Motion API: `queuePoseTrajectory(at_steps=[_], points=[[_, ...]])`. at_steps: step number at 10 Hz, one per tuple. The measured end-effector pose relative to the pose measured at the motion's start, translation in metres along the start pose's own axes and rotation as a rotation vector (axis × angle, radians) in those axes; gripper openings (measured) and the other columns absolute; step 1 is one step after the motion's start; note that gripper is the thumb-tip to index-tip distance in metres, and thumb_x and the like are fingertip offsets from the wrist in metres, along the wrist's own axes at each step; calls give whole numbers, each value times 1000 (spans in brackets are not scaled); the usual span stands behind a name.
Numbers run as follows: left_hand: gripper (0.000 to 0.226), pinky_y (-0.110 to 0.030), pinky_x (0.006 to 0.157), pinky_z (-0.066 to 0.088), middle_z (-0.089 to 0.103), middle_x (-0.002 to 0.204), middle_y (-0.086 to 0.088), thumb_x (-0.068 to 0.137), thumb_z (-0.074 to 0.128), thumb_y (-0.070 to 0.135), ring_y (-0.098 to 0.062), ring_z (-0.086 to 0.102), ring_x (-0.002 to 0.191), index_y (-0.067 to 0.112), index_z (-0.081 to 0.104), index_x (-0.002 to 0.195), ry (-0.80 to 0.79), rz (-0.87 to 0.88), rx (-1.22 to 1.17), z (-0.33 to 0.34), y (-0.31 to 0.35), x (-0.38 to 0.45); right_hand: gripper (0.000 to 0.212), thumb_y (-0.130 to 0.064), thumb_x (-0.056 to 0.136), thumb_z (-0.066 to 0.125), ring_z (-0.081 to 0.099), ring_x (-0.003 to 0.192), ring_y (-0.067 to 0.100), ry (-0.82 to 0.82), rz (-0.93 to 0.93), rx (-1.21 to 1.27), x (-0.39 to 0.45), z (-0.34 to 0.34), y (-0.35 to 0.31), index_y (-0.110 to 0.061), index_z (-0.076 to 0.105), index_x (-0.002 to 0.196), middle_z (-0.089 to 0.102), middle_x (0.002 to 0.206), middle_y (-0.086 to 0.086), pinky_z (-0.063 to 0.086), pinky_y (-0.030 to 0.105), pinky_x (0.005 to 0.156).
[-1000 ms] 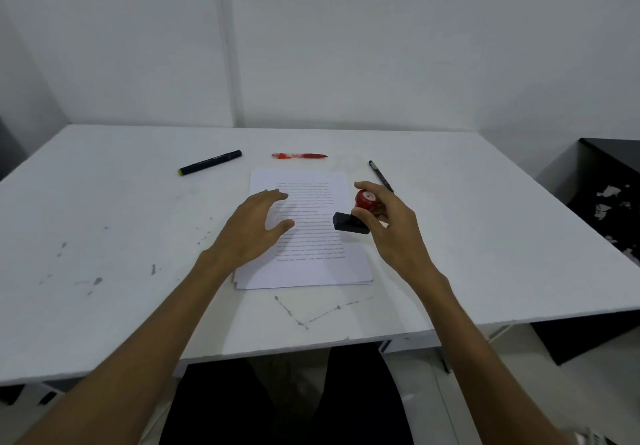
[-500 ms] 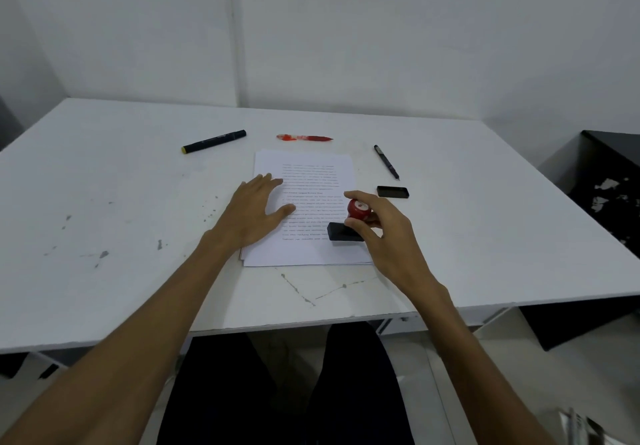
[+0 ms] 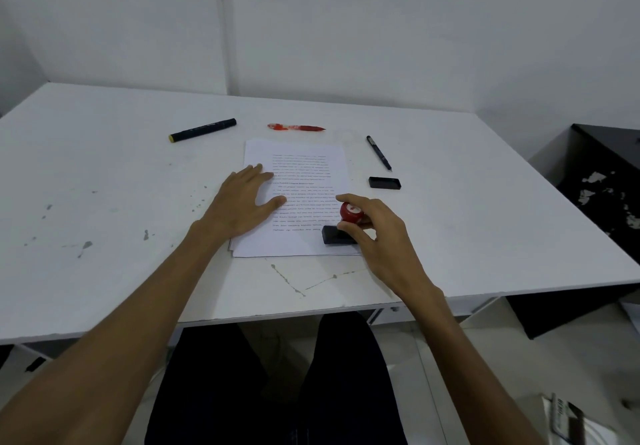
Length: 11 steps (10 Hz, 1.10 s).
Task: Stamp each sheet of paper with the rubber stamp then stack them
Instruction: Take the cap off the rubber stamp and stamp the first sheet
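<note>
On a white table [image 3: 104,174], a small stack of white printed paper sheets [image 3: 304,167] lay under a flat, spread left hand [image 3: 242,205]. The right hand [image 3: 381,236] gripped a red-knobbed black rubber stamp [image 3: 341,228] at the stack's near right corner; its black cap [image 3: 384,182] lay apart.

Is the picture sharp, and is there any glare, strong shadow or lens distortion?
Head view: dim, even light with no glare; only soft shadows under the left hand and right hand; wide-angle bending of the white table edges; the print on the white paper sheet is too soft to read.
</note>
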<state>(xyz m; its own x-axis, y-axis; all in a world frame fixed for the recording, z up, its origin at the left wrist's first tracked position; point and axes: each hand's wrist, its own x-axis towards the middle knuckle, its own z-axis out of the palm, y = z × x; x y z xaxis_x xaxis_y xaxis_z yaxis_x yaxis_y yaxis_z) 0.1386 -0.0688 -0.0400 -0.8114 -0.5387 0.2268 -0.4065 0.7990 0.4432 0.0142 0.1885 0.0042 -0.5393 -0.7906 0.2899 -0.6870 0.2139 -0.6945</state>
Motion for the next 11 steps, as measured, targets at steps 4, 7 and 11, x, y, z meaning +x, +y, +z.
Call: queuePoseTrajectory(at_steps=[4, 7, 11], points=[[80, -40, 120, 13, 25, 158, -4, 85, 40, 68, -20, 20, 147, 19, 36, 148, -1, -9, 12, 0, 0, 0, 42, -24, 96, 65, 57, 110, 11, -11, -17, -17, -7, -3, 1, -27, 55, 137, 59, 130, -1, 49, 20, 98], [82, -41, 120, 13, 25, 158, -4, 83, 39, 70, -20, 20, 147, 20, 36, 148, -6, -12, 4, 0, -1, 0, 45, -27, 96, 65, 54, 109, 7, -17, -28, -60, -8, -1, 3, -28, 53, 139, 59, 129, -1, 40, 4, 92], [80, -41, 120, 14, 26, 158, -3, 84, 41, 68, -19, 21, 146, 20, 37, 148, 3, -10, -7, 2, -3, 1, 46, -31, 99, 57, 60, 114, 16, -17, -35, -56, -10, -5, -6, -19, 53, 143, 61, 133, 2, 51, 31, 103]])
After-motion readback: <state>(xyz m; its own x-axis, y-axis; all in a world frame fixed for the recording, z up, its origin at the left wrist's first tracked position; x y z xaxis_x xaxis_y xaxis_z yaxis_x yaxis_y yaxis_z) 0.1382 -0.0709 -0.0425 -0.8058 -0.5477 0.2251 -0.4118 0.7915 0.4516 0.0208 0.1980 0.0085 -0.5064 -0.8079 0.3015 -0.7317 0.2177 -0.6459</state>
